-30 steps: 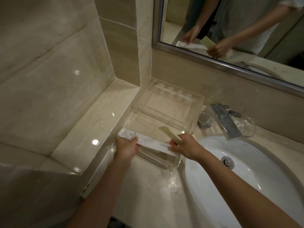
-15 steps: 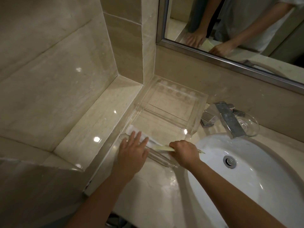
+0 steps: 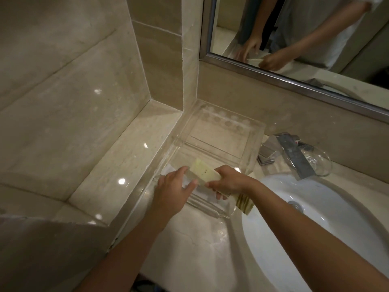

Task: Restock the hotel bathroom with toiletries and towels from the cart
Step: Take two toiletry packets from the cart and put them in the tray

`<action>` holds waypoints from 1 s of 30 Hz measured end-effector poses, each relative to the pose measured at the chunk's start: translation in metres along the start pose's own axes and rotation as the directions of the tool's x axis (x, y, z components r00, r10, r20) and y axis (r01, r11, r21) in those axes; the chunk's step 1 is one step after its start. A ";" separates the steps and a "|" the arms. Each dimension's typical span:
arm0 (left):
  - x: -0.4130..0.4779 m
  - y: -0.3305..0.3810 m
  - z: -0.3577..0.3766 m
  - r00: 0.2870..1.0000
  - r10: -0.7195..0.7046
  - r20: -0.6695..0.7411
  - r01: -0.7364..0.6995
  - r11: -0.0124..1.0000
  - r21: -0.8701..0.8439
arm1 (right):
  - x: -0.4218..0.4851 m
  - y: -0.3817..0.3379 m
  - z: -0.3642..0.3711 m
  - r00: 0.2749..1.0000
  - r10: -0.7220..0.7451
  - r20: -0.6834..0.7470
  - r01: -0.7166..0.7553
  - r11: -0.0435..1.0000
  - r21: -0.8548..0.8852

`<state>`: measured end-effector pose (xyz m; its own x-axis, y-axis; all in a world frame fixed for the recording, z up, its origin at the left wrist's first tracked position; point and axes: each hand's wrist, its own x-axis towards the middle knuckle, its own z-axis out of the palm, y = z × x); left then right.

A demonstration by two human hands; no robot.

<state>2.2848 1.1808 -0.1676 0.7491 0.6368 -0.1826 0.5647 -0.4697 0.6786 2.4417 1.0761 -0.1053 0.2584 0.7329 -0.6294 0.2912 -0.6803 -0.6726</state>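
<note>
A clear acrylic tray (image 3: pixel 250 140) sits on the marble counter beside the sink. A white sachet (image 3: pixel 201 191) lies flat in its front compartment. My left hand (image 3: pixel 175 189) rests on that sachet with fingers fairly straight. My right hand (image 3: pixel 228 182) grips a pale yellow flat packet (image 3: pixel 203 171) with a striped end (image 3: pixel 244 204), holding it tilted over the tray's front compartment, just above the white sachet. The tray's rear compartments hold nothing that I can see.
A white basin (image 3: pixel 315 218) lies to the right, with a chrome tap (image 3: pixel 294 157) and a clear glass dish (image 3: pixel 320 165) behind it. A marble ledge (image 3: pixel 117 163) runs along the left wall. A mirror (image 3: pixel 305 34) hangs above.
My left hand laid the white sachet flat in the tray and stays on it. My right hand swung the yellow packet over the tray so its broad face shows.
</note>
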 end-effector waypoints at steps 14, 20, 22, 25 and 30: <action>0.053 0.002 -0.027 0.950 -0.313 -0.019 0.252 0.797 -0.549 | 0.008 0.021 -0.019 0.999 -0.038 -0.003 0.038 0.999 -0.025; 0.061 -0.001 -0.011 0.973 -0.192 -0.128 0.153 0.953 -0.260 | 0.013 0.035 -0.001 0.934 -0.259 -0.247 0.071 0.810 -0.582; 0.061 -0.003 -0.005 0.987 -0.116 -0.114 0.098 0.983 -0.155 | 0.015 0.045 0.006 0.936 -0.259 -0.238 0.050 0.768 -0.639; 0.061 -0.004 0.002 0.996 -0.040 -0.081 0.035 0.997 -0.067 | 0.016 0.061 0.014 0.924 -0.281 -0.258 0.039 0.743 -0.668; 0.062 -0.006 0.001 0.995 0.046 -0.086 -0.040 0.997 0.073 | 0.018 0.072 0.018 0.874 -0.403 -0.270 0.107 0.703 -0.704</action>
<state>2.3275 1.2226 -0.1836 0.7415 0.6649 -0.0893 0.5585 -0.5380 0.6314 2.4506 1.0401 -0.1723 0.3574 0.9176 -0.1738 0.8802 -0.3932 -0.2658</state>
